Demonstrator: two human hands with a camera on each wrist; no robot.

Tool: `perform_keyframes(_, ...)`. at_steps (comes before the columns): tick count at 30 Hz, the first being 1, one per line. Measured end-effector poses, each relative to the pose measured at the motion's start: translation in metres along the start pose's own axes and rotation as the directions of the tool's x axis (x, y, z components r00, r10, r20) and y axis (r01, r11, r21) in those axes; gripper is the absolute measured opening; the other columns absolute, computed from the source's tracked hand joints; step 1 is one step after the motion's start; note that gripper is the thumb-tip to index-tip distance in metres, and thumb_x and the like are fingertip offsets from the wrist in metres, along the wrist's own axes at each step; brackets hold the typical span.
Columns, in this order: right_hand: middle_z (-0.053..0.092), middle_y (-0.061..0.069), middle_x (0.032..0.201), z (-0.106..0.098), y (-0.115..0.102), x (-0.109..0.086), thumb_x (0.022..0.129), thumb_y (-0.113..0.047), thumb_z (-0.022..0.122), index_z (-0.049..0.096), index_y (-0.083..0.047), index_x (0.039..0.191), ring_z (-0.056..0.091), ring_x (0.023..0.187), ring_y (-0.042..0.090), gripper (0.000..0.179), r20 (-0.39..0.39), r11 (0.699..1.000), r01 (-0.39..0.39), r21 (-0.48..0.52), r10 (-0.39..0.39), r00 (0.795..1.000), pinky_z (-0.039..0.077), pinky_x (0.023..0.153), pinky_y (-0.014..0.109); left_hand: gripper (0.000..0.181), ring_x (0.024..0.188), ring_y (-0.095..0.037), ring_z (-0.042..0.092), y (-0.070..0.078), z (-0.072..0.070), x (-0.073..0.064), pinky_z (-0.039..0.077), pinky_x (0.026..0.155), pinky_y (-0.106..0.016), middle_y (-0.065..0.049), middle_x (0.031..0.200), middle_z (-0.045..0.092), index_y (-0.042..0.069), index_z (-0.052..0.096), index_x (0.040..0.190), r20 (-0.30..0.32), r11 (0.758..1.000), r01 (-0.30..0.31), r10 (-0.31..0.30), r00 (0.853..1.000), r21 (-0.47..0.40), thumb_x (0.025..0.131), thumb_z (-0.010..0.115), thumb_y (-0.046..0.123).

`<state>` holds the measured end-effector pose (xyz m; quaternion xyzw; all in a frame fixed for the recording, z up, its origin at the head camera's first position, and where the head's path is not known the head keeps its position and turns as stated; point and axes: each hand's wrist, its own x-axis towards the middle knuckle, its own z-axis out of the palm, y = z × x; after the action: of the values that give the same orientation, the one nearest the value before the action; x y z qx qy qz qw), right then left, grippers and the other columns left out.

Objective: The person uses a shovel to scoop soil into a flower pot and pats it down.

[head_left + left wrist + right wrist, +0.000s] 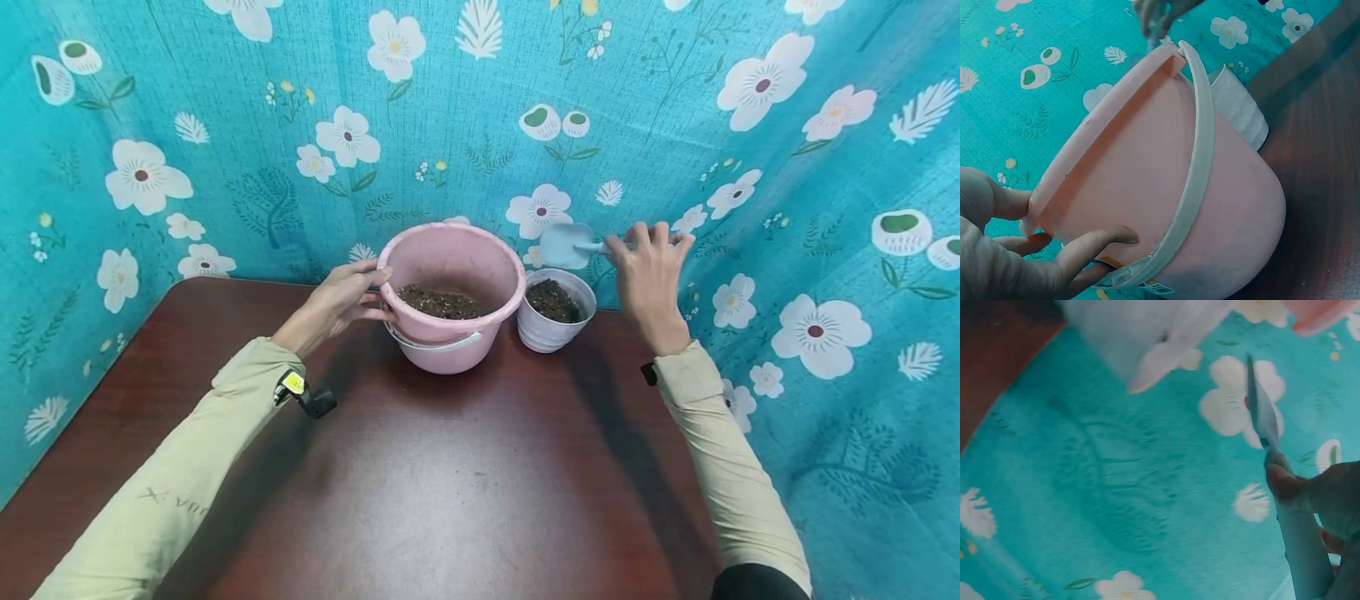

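A pink bucket (pixel 480 329) with dark soil (pixel 442 302) in its bottom stands at the back of the table. My left hand (pixel 341 300) grips its left rim, thumb on the edge and fingers against the outer wall near the white handle (pixel 1200 144). To the right of the bucket sits a white flower pot (pixel 551 332) holding soil. My right hand (pixel 651 279) holds a light blue hand trowel (pixel 566 246) by its handle, the blade above and behind the pot. In the right wrist view the trowel (pixel 1300 544) shows edge-on, thumb pressed along the handle.
The dark brown table (pixel 450 467) ends just behind the bucket and pot. A turquoise curtain (pixel 435 108) with printed flowers hangs close behind and along both sides. A wrist camera (pixel 315 402) juts out from the left sleeve over the table.
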<state>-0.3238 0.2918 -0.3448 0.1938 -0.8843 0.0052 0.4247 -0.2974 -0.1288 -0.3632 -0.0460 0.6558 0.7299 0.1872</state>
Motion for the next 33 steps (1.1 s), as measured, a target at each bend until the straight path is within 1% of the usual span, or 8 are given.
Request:
perform_keyframes(6,0.062,0.021,0.104,-0.006,-0.030,0.021,0.100,-0.019,0.069,0.077,-0.005,0.106,0.048,0.097,0.044,0.017,-0.040,0.999,0.018,0.048,-0.016,0.999,0.038,0.088,0.071,0.064,0.132,-0.035,0.049,0.002,0.000,0.000,0.055,0.109,-0.052,-0.024,0.167,0.026,0.008,0.018,0.168,-0.003,1.000,0.000,0.000,1.000,0.008,0.113,0.046,0.019)
perform_keyframes(12,0.065,0.016,0.100,0.005,-0.062,0.037,0.096,-0.020,0.072,0.078,-0.008,0.101,0.050,0.094,0.040,0.014,-0.024,0.987,0.147,0.057,-0.146,0.989,0.042,0.086,0.064,0.064,0.131,-0.033,0.050,0.003,0.001,0.000,0.055,0.109,-0.051,-0.022,0.168,0.027,0.009,0.018,0.169,-0.011,1.000,0.008,-0.008,1.000,0.016,0.113,0.046,0.019)
perform_keyframes(17,0.065,0.013,0.101,0.022,-0.087,0.051,0.100,-0.015,0.065,0.079,-0.011,0.101,0.050,0.096,0.036,0.015,0.059,0.965,0.262,-0.001,-0.262,0.963,0.043,0.088,0.060,0.063,0.124,-0.030,0.054,0.002,0.001,-0.001,0.057,0.107,-0.051,-0.022,0.165,0.029,0.009,0.018,0.168,-0.017,1.000,0.006,-0.006,1.000,0.019,0.113,0.046,0.019)
perform_keyframes(19,0.065,0.012,0.099,0.030,-0.096,0.058,0.099,-0.016,0.065,0.081,-0.013,0.101,0.050,0.096,0.034,0.016,0.117,0.948,0.318,-0.031,-0.312,0.943,0.044,0.088,0.058,0.062,0.116,-0.026,0.055,0.001,0.001,-0.001,0.058,0.106,-0.050,-0.022,0.163,0.031,0.008,0.020,0.168,-0.022,1.000,0.003,-0.003,1.000,0.023,0.113,0.046,0.019)
perform_keyframes(21,0.066,0.009,0.097,0.041,-0.103,0.064,0.096,-0.020,0.068,0.082,-0.014,0.099,0.050,0.095,0.031,0.016,0.182,0.921,0.387,-0.048,-0.373,0.910,0.044,0.088,0.053,0.062,0.111,-0.023,0.056,0.001,0.001,-0.001,0.058,0.105,-0.049,-0.023,0.162,0.031,0.008,0.020,0.168,-0.025,1.000,0.001,0.000,1.000,0.026,0.112,0.046,0.019)
perform_keyframes(24,0.068,0.007,0.095,0.057,-0.112,0.074,0.092,-0.023,0.073,0.083,-0.016,0.097,0.049,0.094,0.028,0.013,0.271,0.887,0.461,-0.013,-0.441,0.856,0.042,0.087,0.047,0.062,0.117,-0.027,0.056,0.000,0.000,0.000,0.058,0.105,-0.050,-0.022,0.166,0.029,0.009,0.020,0.168,-0.019,1.000,-0.003,0.003,1.000,0.019,0.113,0.046,0.019)
perform_keyframes(29,0.074,0.006,0.097,0.076,-0.131,0.086,0.093,-0.021,0.077,0.083,-0.017,0.092,0.051,0.099,0.027,0.007,0.406,0.867,0.497,-0.027,-0.444,0.798,0.041,0.091,0.045,0.063,0.134,-0.036,0.048,0.001,0.001,0.002,0.056,0.106,-0.052,-0.022,0.168,0.026,0.009,0.018,0.168,-0.019,1.000,0.001,0.000,1.000,0.012,0.113,0.046,0.019)
perform_keyframes(33,0.077,0.007,0.101,0.089,-0.149,0.089,0.099,-0.011,0.067,0.082,-0.016,0.090,0.056,0.106,0.028,0.018,0.532,0.814,0.576,-0.081,-0.453,0.715,0.044,0.095,0.046,0.064,0.138,-0.037,0.046,0.001,0.001,0.002,0.056,0.107,-0.052,-0.021,0.169,0.024,0.009,0.016,0.169,-0.022,1.000,0.013,-0.013,1.000,0.001,0.113,0.046,0.019)
